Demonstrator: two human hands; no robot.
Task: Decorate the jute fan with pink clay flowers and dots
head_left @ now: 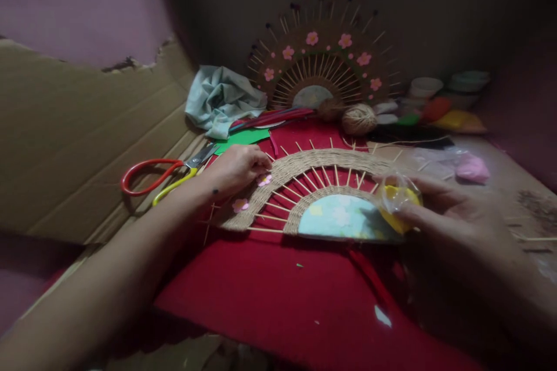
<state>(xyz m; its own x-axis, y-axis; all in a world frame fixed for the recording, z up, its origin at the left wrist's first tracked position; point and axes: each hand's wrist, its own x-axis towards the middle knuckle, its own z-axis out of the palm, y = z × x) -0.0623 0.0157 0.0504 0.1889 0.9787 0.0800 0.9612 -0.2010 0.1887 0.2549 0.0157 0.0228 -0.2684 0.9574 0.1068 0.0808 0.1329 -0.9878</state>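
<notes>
A half-round fan woven from tan twine (pixel 319 159) over thin sticks lies on the red cloth, with a pale blue floral half-disc (pixel 337 214) at its centre. Two pink flowers with yellow middles sit on its left part: a lower flower (pixel 240 204) and an upper flower (pixel 264 179). Right beside the upper one, my left hand (pixel 241 167) is closed, fingers curled together over the woven band; what they pinch, if anything, is hidden. At the fan's right end my right hand (pixel 444 206) grips a clear plastic bag of yellow clay (pixel 398 206) between thumb and fingers.
Scissors (pixel 174 177) with red and yellow handles lie at the left by the cardboard (pixel 87 139). Behind stand a finished-looking flowered fan (pixel 324 46), a pale cloth (pixel 226 95) and a twine ball (pixel 359 120). Pink clay (pixel 472 168) in plastic lies at the right.
</notes>
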